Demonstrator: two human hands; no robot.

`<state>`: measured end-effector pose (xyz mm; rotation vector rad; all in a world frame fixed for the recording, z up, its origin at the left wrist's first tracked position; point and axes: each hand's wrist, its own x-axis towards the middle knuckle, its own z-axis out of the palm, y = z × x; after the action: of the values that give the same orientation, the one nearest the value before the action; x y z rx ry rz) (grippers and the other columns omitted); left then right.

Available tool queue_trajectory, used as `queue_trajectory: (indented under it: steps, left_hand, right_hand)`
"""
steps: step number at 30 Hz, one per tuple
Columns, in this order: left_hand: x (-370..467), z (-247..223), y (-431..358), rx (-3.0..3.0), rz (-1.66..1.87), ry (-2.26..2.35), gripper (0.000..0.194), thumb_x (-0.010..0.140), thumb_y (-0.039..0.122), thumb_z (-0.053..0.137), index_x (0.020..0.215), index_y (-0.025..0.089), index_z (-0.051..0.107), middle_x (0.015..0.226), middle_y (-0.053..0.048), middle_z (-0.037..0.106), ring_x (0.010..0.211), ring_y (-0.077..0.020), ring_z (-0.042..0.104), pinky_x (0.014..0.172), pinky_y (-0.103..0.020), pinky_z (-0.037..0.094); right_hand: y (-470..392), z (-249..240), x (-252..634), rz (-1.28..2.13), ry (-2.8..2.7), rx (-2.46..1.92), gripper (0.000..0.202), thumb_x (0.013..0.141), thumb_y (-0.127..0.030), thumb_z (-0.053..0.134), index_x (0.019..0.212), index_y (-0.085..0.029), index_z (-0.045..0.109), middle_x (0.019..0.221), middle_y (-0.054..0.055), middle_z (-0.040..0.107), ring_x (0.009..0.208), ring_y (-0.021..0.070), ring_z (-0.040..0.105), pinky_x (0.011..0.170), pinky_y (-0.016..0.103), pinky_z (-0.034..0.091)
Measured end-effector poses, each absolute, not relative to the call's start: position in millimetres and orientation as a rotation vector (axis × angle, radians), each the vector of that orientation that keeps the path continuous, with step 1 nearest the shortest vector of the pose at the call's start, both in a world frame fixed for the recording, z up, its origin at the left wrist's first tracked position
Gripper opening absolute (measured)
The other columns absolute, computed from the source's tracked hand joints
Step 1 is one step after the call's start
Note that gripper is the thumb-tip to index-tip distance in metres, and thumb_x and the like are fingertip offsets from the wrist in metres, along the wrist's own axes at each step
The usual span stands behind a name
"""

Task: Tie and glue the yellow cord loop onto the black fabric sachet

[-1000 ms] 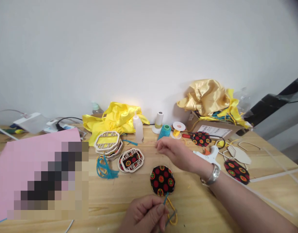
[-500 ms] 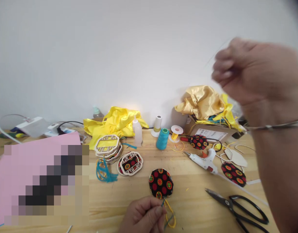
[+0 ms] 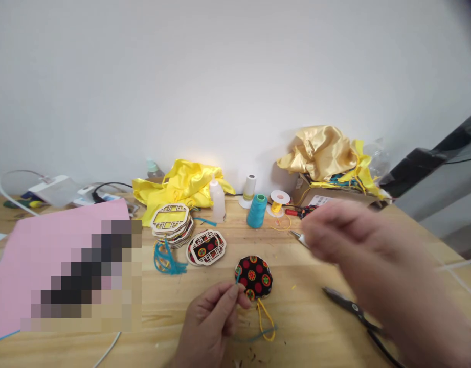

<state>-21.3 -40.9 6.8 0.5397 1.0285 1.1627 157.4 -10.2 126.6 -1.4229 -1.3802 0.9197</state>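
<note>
My left hand (image 3: 214,317) pinches a teal thread (image 3: 238,276) between thumb and fingertips, at the lower left edge of a round black piece (image 3: 255,276) covered in red-patterned fabric. Below that piece a yellow cord loop (image 3: 264,319) lies on the wood, with more teal strand crossing it. My right hand (image 3: 346,245), blurred by motion, is over the right of the table with its fingers drawn together. What it holds, if anything, cannot be made out. It partly covers the black scissors (image 3: 350,305) and the glue gun (image 3: 297,235).
Lattice frames (image 3: 170,219) are stacked at centre left, beside a teal tassel (image 3: 168,259) and a framed patterned piece (image 3: 207,248). Behind stand a squeeze bottle (image 3: 217,200), a teal thread cone (image 3: 257,211) and a yellow spool (image 3: 278,203). Pink sheet (image 3: 74,225) lies left; gold satin (image 3: 321,153) tops a box.
My right hand has dropped from high on the right to above the table. My left hand has shifted slightly left and up, with the teal thread still pinched in it.
</note>
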Motion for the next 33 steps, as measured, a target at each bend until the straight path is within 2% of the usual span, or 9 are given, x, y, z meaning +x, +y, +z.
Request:
queue_trajectory:
  steps: [2, 4, 6, 12, 17, 22, 33]
  left_hand:
    - [-22, 11, -40, 0.548, 1.186, 1.073, 0.024, 0.063, 0.035, 0.073, 0.068, 0.012, 0.071, 0.047, 0.004, 0.05, 0.04, -0.002, 0.025, 0.038, -0.016, 0.02]
    - [-21, 13, -39, 0.554, 1.175, 1.102, 0.024, 0.064, 0.035, 0.073, 0.069, 0.012, 0.072, 0.043, 0.007, 0.038, 0.041, -0.0031, 0.024, 0.038, -0.016, 0.021]
    - [-20, 14, -40, 0.544, 1.141, 1.11, 0.024, 0.065, 0.034, 0.072, 0.072, 0.012, 0.073, 0.044, 0.009, 0.032, 0.043, -0.0039, 0.023, 0.038, -0.016, 0.021]
    - [-14, 13, -43, 0.492, 1.061, 1.056, 0.023, 0.066, 0.032, 0.072, 0.079, 0.012, 0.073, 0.047, 0.008, 0.032, 0.046, -0.0048, 0.021, 0.04, -0.015, 0.02]
    - [-12, 13, -43, 0.433, 1.053, 1.012, 0.018, 0.066, 0.028, 0.072, 0.077, 0.013, 0.073, 0.048, 0.009, 0.03, 0.047, -0.0051, 0.018, 0.04, -0.015, 0.02]
    - [-11, 12, -39, 0.431, 1.065, 0.973, 0.018, 0.071, 0.026, 0.068, 0.081, 0.011, 0.072, 0.047, 0.009, 0.025, 0.047, -0.0051, 0.015, 0.039, -0.014, 0.019]
    - [-11, 9, -40, 0.475, 1.053, 0.87, 0.014, 0.072, 0.024, 0.067, 0.073, 0.01, 0.069, 0.047, 0.008, 0.032, 0.044, -0.0033, 0.018, 0.039, -0.016, 0.019]
  right_hand:
    - [-16, 94, 142, 1.199, -1.283, -1.399, 0.013, 0.073, -0.027, 0.06, 0.067, -0.016, 0.055, 0.05, -0.005, 0.048, 0.045, 0.0074, 0.042, 0.043, 0.019, 0.033]
    - [-19, 63, 129, 1.362, -1.143, -1.422, 0.013, 0.071, -0.026, 0.058, 0.065, -0.016, 0.054, 0.049, -0.005, 0.047, 0.044, 0.0066, 0.039, 0.043, 0.019, 0.03]
    - [-22, 39, 121, 1.431, -1.051, -1.438, 0.013, 0.07, -0.026, 0.057, 0.065, -0.015, 0.053, 0.05, -0.005, 0.047, 0.045, 0.0062, 0.038, 0.043, 0.019, 0.029]
    - [-35, 20, 116, 1.422, -1.072, -1.499, 0.014, 0.074, -0.027, 0.055, 0.072, -0.013, 0.058, 0.056, -0.002, 0.051, 0.049, 0.0082, 0.042, 0.046, 0.02, 0.032]
    - [-41, 18, 114, 1.408, -1.14, -1.502, 0.013, 0.077, -0.026, 0.053, 0.073, -0.016, 0.059, 0.052, -0.003, 0.048, 0.047, 0.0088, 0.041, 0.044, 0.02, 0.032]
    - [-46, 13, 115, 1.345, -1.266, -1.504, 0.014, 0.078, -0.026, 0.051, 0.07, -0.016, 0.058, 0.061, 0.0, 0.055, 0.054, 0.0104, 0.046, 0.047, 0.021, 0.034]
    - [-50, 7, 118, 1.342, -1.37, -1.478, 0.014, 0.079, -0.023, 0.049, 0.077, -0.016, 0.061, 0.071, 0.003, 0.063, 0.065, 0.0138, 0.053, 0.058, 0.023, 0.041]
